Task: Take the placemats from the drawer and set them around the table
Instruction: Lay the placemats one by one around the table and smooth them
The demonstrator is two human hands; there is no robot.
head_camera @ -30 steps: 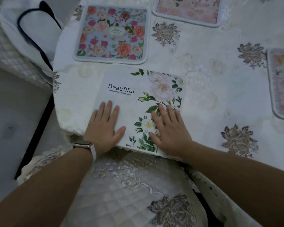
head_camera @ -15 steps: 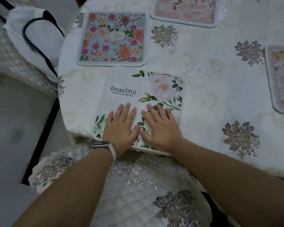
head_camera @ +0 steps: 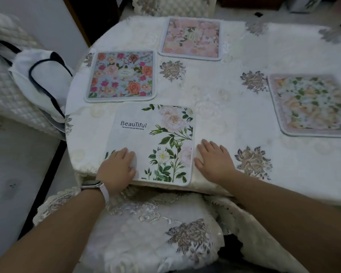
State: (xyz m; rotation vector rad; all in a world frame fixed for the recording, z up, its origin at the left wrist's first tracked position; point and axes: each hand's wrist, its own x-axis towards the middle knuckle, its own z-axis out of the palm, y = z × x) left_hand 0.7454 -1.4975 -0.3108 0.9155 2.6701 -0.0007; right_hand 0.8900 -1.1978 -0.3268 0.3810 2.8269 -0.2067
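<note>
Two bare hands lie flat, fingers straight, gripping nothing. The left hand (head_camera: 116, 166) presses the near-left corner of the square white placemat printed with green leaves and pale roses (head_camera: 152, 138). The right hand (head_camera: 215, 160) rests just beside the mat's right edge, on the round table under a cream embroidered cloth (head_camera: 215, 95). The mat lies at the table's near rim, so a backward drag would likely slide it off. Legible print: "BeauTiful"; beneath it, apparently, "THE MOOD WILL BE VERY GOOD".
</note>
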